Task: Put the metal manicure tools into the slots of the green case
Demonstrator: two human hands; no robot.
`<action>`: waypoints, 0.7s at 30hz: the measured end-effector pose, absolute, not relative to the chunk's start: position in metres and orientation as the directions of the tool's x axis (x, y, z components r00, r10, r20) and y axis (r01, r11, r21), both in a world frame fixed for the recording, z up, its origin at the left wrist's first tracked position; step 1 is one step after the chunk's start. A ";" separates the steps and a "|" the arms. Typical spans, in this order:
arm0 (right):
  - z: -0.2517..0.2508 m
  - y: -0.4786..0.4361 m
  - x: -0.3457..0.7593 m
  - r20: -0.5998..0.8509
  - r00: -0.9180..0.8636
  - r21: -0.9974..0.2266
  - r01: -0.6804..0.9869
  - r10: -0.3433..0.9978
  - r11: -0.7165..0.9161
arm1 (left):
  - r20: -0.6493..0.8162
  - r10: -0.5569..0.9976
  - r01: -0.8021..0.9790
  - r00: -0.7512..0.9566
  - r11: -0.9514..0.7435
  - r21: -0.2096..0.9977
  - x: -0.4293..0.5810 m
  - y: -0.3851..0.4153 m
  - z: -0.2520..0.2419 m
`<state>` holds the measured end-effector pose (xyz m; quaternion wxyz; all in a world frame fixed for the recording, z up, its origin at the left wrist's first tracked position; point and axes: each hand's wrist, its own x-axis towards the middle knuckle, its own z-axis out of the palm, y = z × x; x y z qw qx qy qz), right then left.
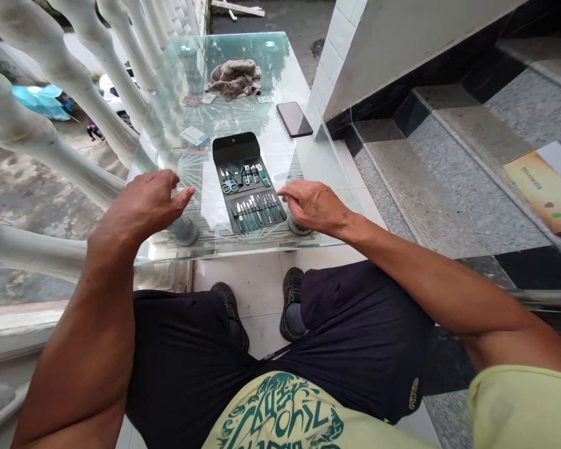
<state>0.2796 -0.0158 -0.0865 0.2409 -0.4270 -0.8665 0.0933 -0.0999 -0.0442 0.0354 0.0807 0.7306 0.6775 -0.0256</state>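
A dark manicure set case (236, 153) lies unfolded on the glass table. Small scissors (229, 186) and several nail clippers (255, 174) sit in its upper part. Slim metal tools (257, 212) stand in a row in the lower part. My left hand (144, 202) hovers left of the case, thumb apart from the fingers, holding nothing. On the other side, my right hand (315, 202) has its fingers curled in, with the fingertips right by the case's right edge. Whether they touch it I cannot tell. No object shows in that hand.
The glass table (308, 168) also bears a phone (294, 119), a crumpled cloth (236, 79) and a small packet (195, 136). White balusters (107, 118) line the left side. Stone stairs (430, 162) rise at the right, with a printed box (546, 187) on them.
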 end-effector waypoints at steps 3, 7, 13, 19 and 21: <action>-0.086 -0.019 0.280 0.286 -0.482 -0.407 0.722 0.829 0.560 | -0.244 0.969 0.999 0.046 -0.046 0.005 -0.107 -0.048 0.041; -0.083 -0.022 0.280 0.222 -0.450 -0.485 0.718 0.865 0.499 | -0.341 0.930 0.991 0.136 -0.126 0.052 -0.112 -0.053 0.027; -0.085 -0.023 0.286 0.179 -0.437 -0.565 0.688 0.881 0.456 | -0.274 0.951 0.990 0.141 -0.140 0.022 -0.095 -0.080 0.021; -0.084 -0.021 0.298 0.161 -0.376 -0.614 0.686 0.913 0.391 | -0.183 0.701 0.712 0.689 -0.609 0.348 -0.030 -0.134 0.018; -0.082 -0.020 0.300 0.140 -0.351 -0.618 0.700 0.926 0.358 | -0.101 0.604 0.590 0.790 -0.705 0.394 -0.018 -0.146 0.017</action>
